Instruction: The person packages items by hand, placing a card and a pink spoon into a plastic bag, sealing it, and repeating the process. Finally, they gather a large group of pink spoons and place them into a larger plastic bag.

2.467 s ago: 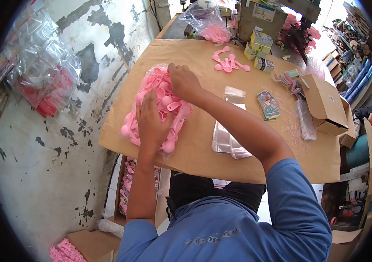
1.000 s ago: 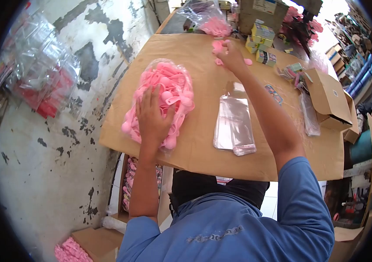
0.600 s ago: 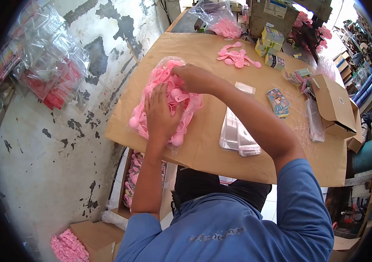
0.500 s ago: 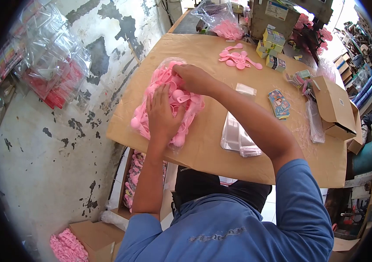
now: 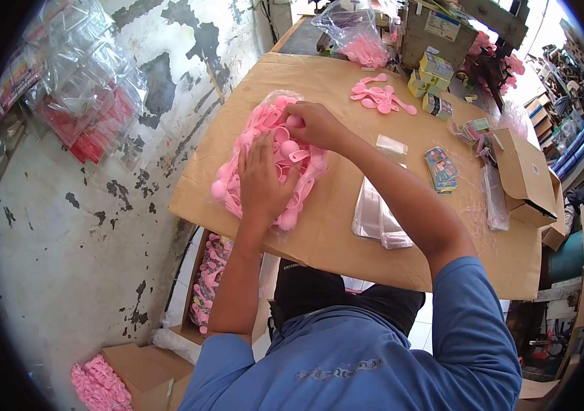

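A clear plastic bag full of pink plastic spoons (image 5: 306, 168) lies on the left part of the brown-covered table. My left hand (image 5: 262, 181) rests flat over the bag, fingers stretched out and thumb apart. At the bag's upper end my right hand (image 5: 319, 127) has its fingers curled in a pinch on a pink spoon (image 5: 295, 121) among the others; the fingertips are partly hidden. A loose group of pink spoons (image 5: 384, 101) lies farther back on the table.
Flat clear plastic bags (image 5: 371, 212) and a stack of printed cards (image 5: 441, 170) lie right of my right forearm. An open cardboard box (image 5: 525, 175) stands at the right edge, small yellow boxes (image 5: 434, 72) at the back. A peeling wall (image 5: 93, 226) borders the left.
My right hand's fingers have shifted slightly at the bag's upper end, and the spoons near them lie a little differently. My left hand stays on the bag. The view has shifted slightly.
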### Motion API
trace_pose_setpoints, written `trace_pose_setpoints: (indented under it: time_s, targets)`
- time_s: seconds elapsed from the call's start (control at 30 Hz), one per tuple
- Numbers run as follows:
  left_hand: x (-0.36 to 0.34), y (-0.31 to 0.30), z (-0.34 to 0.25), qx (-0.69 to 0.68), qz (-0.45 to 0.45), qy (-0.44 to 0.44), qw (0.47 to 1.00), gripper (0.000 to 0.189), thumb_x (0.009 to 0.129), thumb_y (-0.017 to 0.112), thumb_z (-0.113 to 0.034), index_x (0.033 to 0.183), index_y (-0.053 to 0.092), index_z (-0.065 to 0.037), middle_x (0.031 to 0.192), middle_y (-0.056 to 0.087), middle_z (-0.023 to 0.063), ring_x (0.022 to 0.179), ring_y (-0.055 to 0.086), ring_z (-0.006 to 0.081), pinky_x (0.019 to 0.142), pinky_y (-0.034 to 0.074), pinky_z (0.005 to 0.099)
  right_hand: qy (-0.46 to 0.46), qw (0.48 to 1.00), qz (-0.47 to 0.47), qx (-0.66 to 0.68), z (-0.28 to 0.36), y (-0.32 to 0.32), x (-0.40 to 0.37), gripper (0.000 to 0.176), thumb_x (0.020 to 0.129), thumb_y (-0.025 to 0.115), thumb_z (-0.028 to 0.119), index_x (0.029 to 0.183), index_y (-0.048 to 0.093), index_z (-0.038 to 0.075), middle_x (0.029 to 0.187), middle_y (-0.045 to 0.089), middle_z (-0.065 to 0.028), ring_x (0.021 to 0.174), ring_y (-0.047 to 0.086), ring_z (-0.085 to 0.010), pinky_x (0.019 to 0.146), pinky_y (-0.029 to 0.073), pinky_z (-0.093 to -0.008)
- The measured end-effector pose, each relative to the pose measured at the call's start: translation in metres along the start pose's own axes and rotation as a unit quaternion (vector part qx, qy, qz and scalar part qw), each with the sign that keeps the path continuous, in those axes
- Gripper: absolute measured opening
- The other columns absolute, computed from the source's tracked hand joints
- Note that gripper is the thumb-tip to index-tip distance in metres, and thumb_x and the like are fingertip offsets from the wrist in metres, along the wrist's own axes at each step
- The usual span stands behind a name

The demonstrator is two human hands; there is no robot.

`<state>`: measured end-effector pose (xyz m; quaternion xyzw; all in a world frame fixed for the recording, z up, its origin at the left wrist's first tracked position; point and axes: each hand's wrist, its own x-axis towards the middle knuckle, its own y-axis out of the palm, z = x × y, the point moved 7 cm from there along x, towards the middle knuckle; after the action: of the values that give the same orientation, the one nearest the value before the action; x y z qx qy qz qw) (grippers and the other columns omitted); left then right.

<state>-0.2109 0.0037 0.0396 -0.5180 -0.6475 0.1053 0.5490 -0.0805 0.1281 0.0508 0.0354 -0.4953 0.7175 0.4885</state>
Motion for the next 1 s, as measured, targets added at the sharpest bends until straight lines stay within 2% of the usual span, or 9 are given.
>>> trace_pose_setpoints:
  time_s: [0.17,0.37,0.47,0.57,0.67,0.73,0.83,0.87,1.0]
  targets:
    - [-0.002,-0.001,-0.001,0.003,-0.025,0.011,1.000,0.078,0.092,0.074,-0.041,0.154,0.044,-0.004,0.155,0.049,0.0204,0.147,0.043,0.0361,0.126,0.021,0.0556,0.060,0.998,-0.018,0.007,-0.002,-0.011,-0.002,0.017,0.087,0.076,0.014,0.098,0.072,0.002,0.086,0.073,-0.0125,0.076,0.068,-0.0256,0.073,0.054,-0.0379]
    - [-0.003,0.001,0.002,-0.005,-0.029,0.002,1.000,0.083,0.093,0.070,-0.045,0.157,0.040,-0.002,0.165,0.037,0.0217,0.155,0.032,0.0373,0.127,0.019,0.0555,0.045,0.996,-0.062,0.051,0.013,-0.041,0.002,0.020,0.090,0.078,0.017,0.100,0.073,0.001,0.080,0.070,-0.0063,0.072,0.062,-0.0106,0.067,0.052,-0.0299]
    - [-0.002,0.001,0.003,-0.012,-0.025,-0.014,1.000,0.084,0.093,0.070,-0.047,0.158,0.039,-0.002,0.166,0.035,0.0221,0.156,0.030,0.0375,0.127,0.018,0.0554,0.071,0.993,-0.083,0.045,0.023,-0.071,0.003,0.020,0.091,0.078,0.017,0.101,0.072,0.001,0.079,0.068,-0.0028,0.073,0.060,-0.0076,0.067,0.051,-0.0275]
    - [-0.001,0.000,0.000,-0.010,-0.016,-0.006,1.000,0.083,0.094,0.069,-0.049,0.157,0.041,-0.003,0.165,0.037,0.0218,0.155,0.031,0.0380,0.127,0.018,0.0551,0.053,0.992,-0.081,0.081,0.026,-0.095,0.006,0.020,0.094,0.076,0.018,0.102,0.072,0.000,0.082,0.068,-0.0006,0.073,0.059,-0.0063,0.066,0.050,-0.0255]
    - [-0.002,0.006,0.003,0.016,-0.014,0.004,1.000,0.080,0.096,0.067,-0.050,0.156,0.042,-0.003,0.164,0.040,0.0212,0.155,0.031,0.0380,0.127,0.017,0.0546,0.074,0.980,-0.155,0.104,0.013,-0.118,0.001,0.021,0.094,0.076,0.019,0.101,0.072,0.000,0.083,0.068,-0.0017,0.071,0.061,-0.0082,0.064,0.050,-0.0256]
    - [-0.002,0.004,0.001,0.016,-0.020,0.007,1.000,0.078,0.095,0.069,-0.048,0.155,0.044,-0.004,0.162,0.043,0.0203,0.154,0.033,0.0393,0.126,0.021,0.0554,0.113,0.957,-0.220,0.154,0.004,-0.130,-0.007,0.024,0.093,0.077,0.020,0.103,0.072,-0.001,0.084,0.068,-0.0031,0.067,0.061,-0.0099,0.060,0.052,-0.0257]
    - [-0.002,0.004,0.001,0.017,-0.026,0.013,0.999,0.077,0.096,0.070,-0.046,0.155,0.044,-0.004,0.161,0.044,0.0199,0.153,0.035,0.0397,0.125,0.022,0.0556,0.201,0.881,-0.303,0.302,-0.051,-0.143,-0.028,0.025,0.094,0.075,0.019,0.107,0.071,-0.002,0.085,0.068,-0.0049,0.066,0.063,-0.0116,0.059,0.054,-0.0264]
    - [-0.003,0.005,0.001,0.016,-0.026,0.015,0.999,0.076,0.096,0.070,-0.046,0.155,0.045,-0.005,0.161,0.044,0.0198,0.153,0.035,0.0396,0.125,0.022,0.0555,0.231,0.856,-0.341,0.314,-0.075,-0.149,-0.039,0.024,0.095,0.073,0.017,0.109,0.069,-0.002,0.085,0.067,-0.0069,0.066,0.064,-0.0129,0.059,0.056,-0.0278]
    - [-0.002,0.005,0.002,0.016,-0.005,0.001,1.000,0.079,0.097,0.066,-0.051,0.155,0.044,-0.003,0.163,0.041,0.0200,0.155,0.031,0.0373,0.127,0.017,0.0538,0.276,0.805,-0.391,0.352,-0.162,-0.165,-0.071,0.029,0.095,0.072,0.018,0.115,0.067,-0.002,0.087,0.067,-0.0079,0.067,0.066,-0.0151,0.060,0.057,-0.0280]
